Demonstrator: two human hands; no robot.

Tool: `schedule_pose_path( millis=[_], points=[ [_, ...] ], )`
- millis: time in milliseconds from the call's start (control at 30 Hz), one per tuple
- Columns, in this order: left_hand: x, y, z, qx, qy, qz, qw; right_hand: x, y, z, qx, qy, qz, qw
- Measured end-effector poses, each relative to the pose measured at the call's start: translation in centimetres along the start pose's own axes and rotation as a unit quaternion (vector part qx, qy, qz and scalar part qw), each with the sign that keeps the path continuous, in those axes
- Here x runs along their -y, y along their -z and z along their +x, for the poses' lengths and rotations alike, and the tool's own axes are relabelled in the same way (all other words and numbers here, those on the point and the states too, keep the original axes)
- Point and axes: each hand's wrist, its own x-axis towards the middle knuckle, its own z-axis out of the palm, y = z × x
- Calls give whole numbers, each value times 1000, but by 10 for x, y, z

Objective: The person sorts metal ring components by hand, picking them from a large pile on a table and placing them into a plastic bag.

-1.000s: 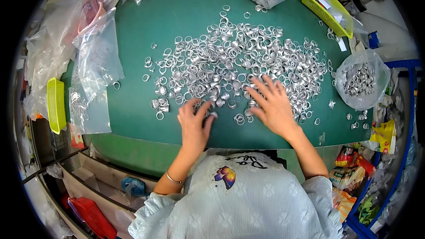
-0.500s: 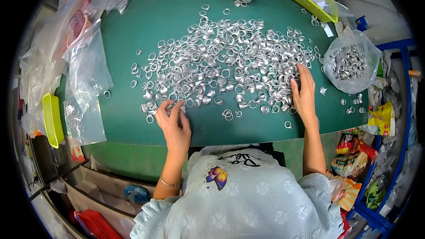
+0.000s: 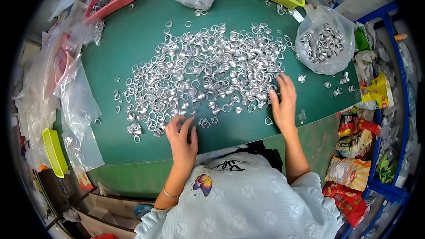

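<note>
Head view: silver rings are sprawling left to right beyond the left hand, its pinch unclear, the right hand spreading by their near-right edge.

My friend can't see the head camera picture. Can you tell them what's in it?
A person's left hand and right hand are at the near edge of a big pile of silvery rings on a green table. A red basket stands at back left, a clear bag of rings at right.
</note>
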Motion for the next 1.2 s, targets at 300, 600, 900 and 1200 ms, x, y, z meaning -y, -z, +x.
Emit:
schedule_pose_path(
  millis=[300, 600, 900, 1200],
  points=[
    [-8, -4, -1, 2, -8, 23, 1000, 57, -31, -30, 117, 113, 5, 987],
    [-17, -6, -2, 22, 12, 22, 999, 94, -50, -19, 168, 226, 97, 955],
    [-12, -1, -7, 12, 22, 24, 999, 58, -30, -9, 19, 177, 293, 939],
    [-18, -9, -1, 24, -11, -4, 1000, 36, -15, 15, 31, 113, 156, 981]
  ],
)
